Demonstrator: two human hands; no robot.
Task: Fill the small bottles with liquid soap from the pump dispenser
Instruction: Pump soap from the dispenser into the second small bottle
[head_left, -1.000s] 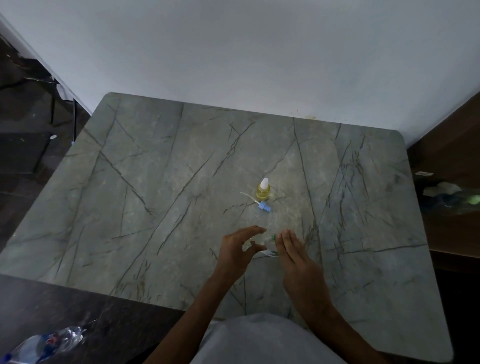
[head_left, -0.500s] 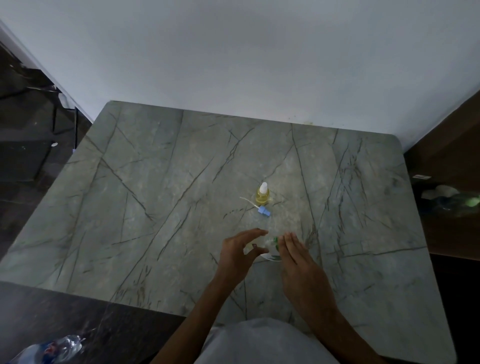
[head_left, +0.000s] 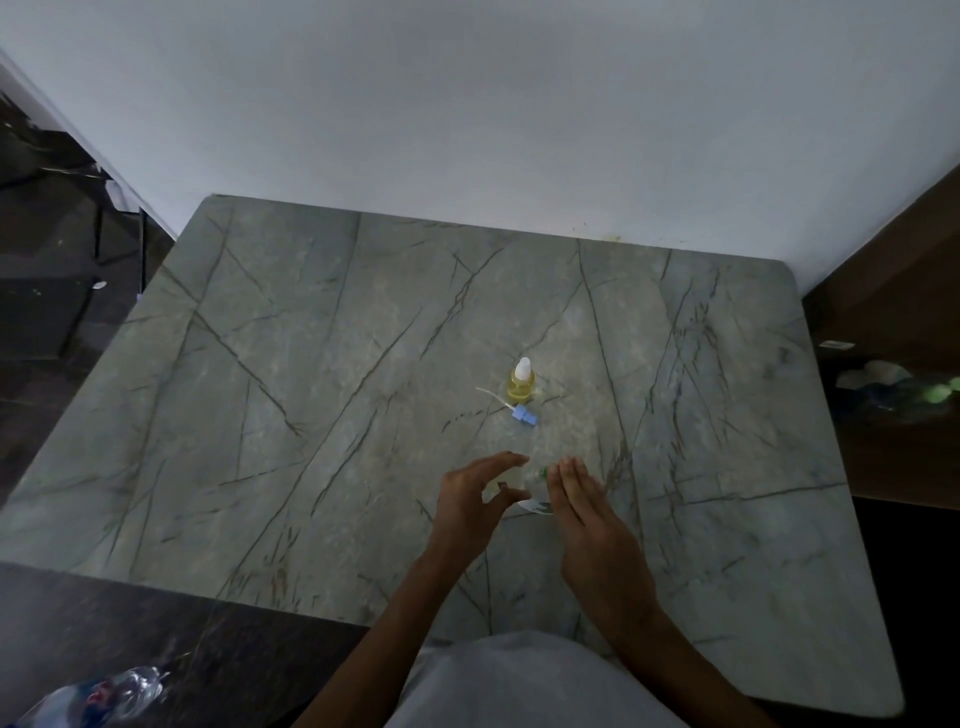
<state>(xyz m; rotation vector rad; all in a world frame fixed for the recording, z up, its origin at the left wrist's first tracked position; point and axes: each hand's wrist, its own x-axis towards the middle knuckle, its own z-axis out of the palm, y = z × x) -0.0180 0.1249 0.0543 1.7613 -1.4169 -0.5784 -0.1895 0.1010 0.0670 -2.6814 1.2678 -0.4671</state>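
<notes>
Both hands, left hand (head_left: 470, 506) and right hand (head_left: 589, 512), cup a clear container (head_left: 535, 491) near the table (head_left: 260, 415)'s near edge, fingers loosely spread; the capped yellow-filled small bottle (head_left: 521, 384) stands mid-table, so pumping seems next.

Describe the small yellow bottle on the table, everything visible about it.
The small bottle stands upright near the middle of the grey stone-look table, beyond both hands, which do not touch it. Its body looks like clear plastic or glass filled with yellow liquid, topped by a white pointed dropper tip with no cap on it. A blue pump head with a thin white tube lies on the table just in front of it; whether they touch cannot be told.
</notes>
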